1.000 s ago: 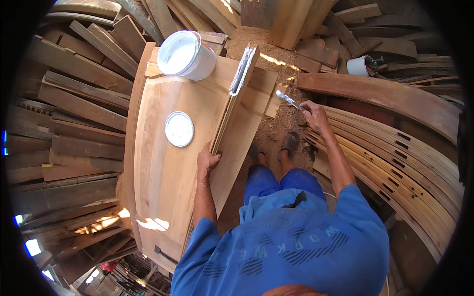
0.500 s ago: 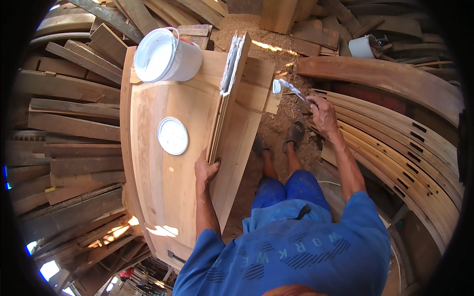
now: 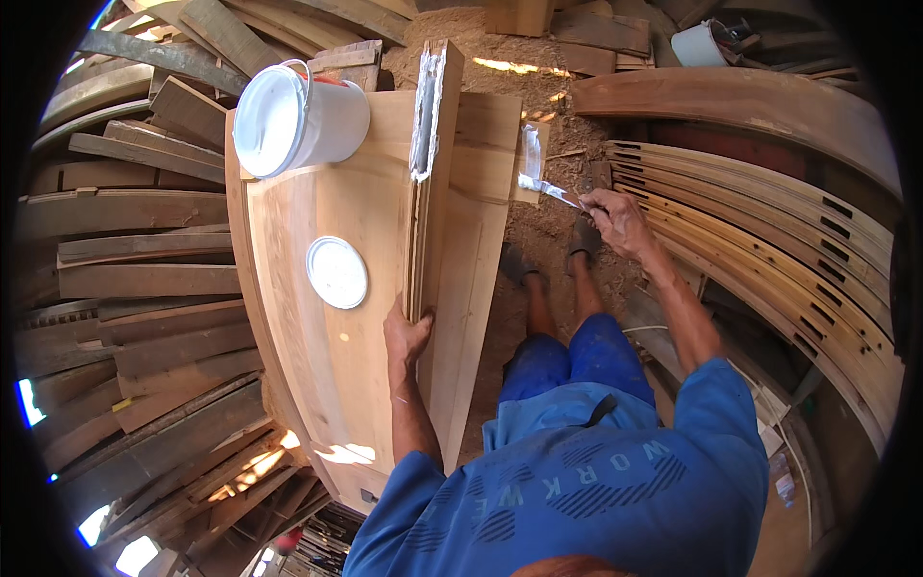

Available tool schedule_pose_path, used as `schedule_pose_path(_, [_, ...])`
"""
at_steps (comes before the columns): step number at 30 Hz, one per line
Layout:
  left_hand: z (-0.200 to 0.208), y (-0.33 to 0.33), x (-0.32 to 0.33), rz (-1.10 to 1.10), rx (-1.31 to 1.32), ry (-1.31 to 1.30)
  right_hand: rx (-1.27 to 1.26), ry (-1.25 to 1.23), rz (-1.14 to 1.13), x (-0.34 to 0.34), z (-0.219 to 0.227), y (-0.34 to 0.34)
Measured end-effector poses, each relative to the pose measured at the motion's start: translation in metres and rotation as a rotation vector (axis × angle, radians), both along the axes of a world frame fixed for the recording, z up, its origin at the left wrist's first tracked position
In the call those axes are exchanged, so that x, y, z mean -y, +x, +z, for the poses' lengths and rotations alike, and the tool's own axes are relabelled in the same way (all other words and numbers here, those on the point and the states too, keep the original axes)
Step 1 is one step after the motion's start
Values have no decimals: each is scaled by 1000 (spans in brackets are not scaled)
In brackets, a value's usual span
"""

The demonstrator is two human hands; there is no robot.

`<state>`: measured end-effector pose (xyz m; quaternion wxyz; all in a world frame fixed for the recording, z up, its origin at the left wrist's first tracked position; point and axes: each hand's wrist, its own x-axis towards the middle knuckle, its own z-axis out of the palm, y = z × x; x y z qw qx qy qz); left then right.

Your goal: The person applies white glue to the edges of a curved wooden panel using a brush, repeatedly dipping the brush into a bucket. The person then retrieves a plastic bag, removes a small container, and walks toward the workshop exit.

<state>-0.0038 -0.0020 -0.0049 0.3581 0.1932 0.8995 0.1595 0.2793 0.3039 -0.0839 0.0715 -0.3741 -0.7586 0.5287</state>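
My left hand (image 3: 409,332) is closed around the near end of a grooved wooden board (image 3: 444,144) standing on edge. White paste lines the groove at the board's far end. Out to the right, my right hand (image 3: 620,223) grips a thin tool (image 3: 548,188) with white paste along its front part; its exact kind is unclear. The tool's tip is over or against a small pale wood piece (image 3: 538,165), and I cannot tell if they touch. A white smear (image 3: 531,144) shows on that piece. The board rests on a broad wooden panel (image 3: 370,202).
A white bucket (image 3: 322,120) stands at the panel's far left, with a round white lid (image 3: 336,272) nearer. Curved slotted boards (image 3: 769,231) are stacked at right. Stacked planks (image 3: 144,279) fill the left. Sawdust covers the floor (image 3: 567,260) by my feet.
My right hand has moved slightly down, and the tool's tip has lowered and shifted left. A longer white smear now shows on the small wood piece. My left hand keeps its grip.
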Motion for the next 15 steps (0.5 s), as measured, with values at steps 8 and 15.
schedule_pose_path(8, [7, 2, -6, -9, 1, 65, -20, 400, -167, -17, -1, -23])
schedule_pose_path(15, [4, 0, -1, -3, 14, 39, -60, 369, -48, -10, 1, -10])
